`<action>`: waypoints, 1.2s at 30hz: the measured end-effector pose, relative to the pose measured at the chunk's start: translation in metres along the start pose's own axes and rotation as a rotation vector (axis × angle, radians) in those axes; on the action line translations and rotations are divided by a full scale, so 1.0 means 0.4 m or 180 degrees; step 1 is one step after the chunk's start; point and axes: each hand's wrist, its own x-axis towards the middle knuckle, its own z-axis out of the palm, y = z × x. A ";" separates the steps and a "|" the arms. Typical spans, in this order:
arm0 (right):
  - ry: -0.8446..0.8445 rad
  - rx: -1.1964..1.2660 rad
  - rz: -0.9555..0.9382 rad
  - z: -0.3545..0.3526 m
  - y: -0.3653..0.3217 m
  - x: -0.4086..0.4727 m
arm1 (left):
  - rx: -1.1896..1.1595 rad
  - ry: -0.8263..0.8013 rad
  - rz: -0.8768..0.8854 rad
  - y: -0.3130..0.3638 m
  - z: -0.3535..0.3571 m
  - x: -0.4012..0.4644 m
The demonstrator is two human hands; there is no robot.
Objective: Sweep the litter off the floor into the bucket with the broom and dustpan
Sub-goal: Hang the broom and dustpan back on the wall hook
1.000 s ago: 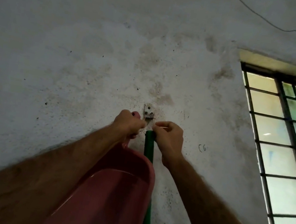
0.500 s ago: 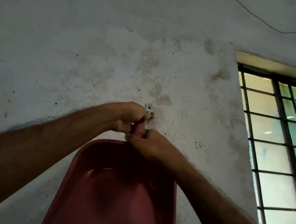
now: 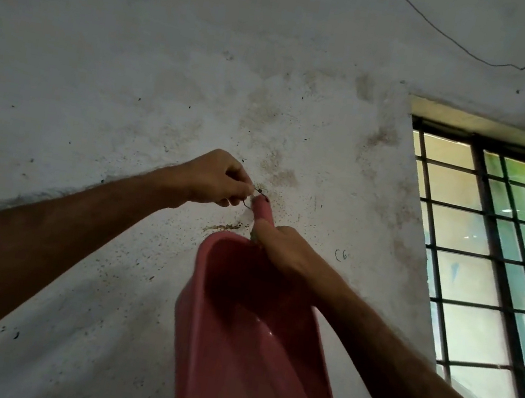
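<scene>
Dustpan [image 3: 250,351], judged light, rigid, smooth plastic, hangs pan-down against the wall [image 3: 102,70], right hand [image 3: 284,250] wrapped round its handle base, the best hold, while the left hand [image 3: 219,180] pinches the wire loop [image 3: 256,198] at the tip.

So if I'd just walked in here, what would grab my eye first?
Probably the big pinkish-red plastic dustpan held up against the stained white plaster wall, filling the lower middle of the view. The right hand grips its handle while the left hand pinches a thin wire loop at the handle's tip. To the right, a barred window with frosted panes glows with daylight.
</scene>
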 end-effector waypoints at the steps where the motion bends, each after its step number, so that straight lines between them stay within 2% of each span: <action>1: -0.0135 0.0340 0.0033 -0.003 -0.003 0.002 | -0.0001 0.0100 0.0030 0.003 0.001 0.005; 4: -0.0350 0.1319 -0.0209 -0.003 -0.016 0.011 | -0.0091 0.0347 -0.0012 0.014 0.004 0.019; 6: -0.0375 0.1997 -0.0121 -0.009 -0.024 0.027 | -0.0215 0.0411 0.0028 0.022 0.006 0.025; 9: -0.1214 0.2416 0.0442 -0.026 -0.016 0.025 | -0.0367 0.0587 0.0092 0.026 0.012 0.032; 12: -0.1607 0.3054 0.0402 -0.015 0.036 0.010 | -0.0495 0.0643 -0.0021 0.015 0.034 0.039; 15: -0.1785 0.2485 0.0172 -0.007 0.092 0.024 | -0.0446 0.0734 -0.0097 -0.001 0.061 0.046; 19: -0.1181 0.1316 0.0014 0.000 0.103 0.052 | -0.0433 0.0938 -0.0122 -0.003 0.099 0.054; 22: -0.0903 0.1227 -0.0057 0.016 0.104 0.069 | -0.0551 0.0965 -0.0289 0.000 0.103 0.065; 24: -0.0806 0.1339 -0.0019 0.012 0.106 0.078 | -0.0747 0.0763 -0.0672 0.001 0.098 0.072; 28: -0.1052 0.1133 0.0039 -0.012 0.111 0.090 | -0.1185 0.0312 -0.1319 -0.008 0.097 0.080; 31: -0.0958 0.0845 0.0022 -0.014 0.106 0.099 | -0.1573 0.0200 -0.1456 -0.022 0.114 0.082; 36: -0.0715 0.1040 0.0103 0.018 0.109 0.115 | -0.1932 0.0262 -0.1334 -0.044 0.121 0.096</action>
